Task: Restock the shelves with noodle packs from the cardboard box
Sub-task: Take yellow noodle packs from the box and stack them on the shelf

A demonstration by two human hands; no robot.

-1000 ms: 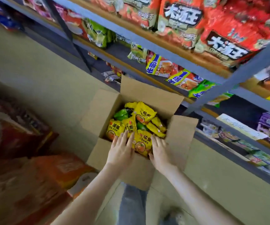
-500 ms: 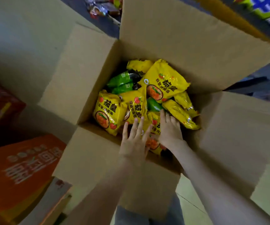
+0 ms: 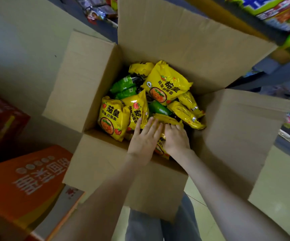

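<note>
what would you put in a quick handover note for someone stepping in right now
Left hand: flat, fingers spread, resting on the yellow noodle packs at the near edge of the cardboard box; no grasp.
Right hand: beside it, fingers curled onto the nearest yellow pack; a closed grip cannot be confirmed.
Box: open on the floor, all flaps out, holding many yellow packs and a few green packs.
Shelves: up and to the right, already holding other goods.
Done: box opened, hands in.
Left: lift packs out and place them on the shelves; nothing is out of the box in this view.
</note>
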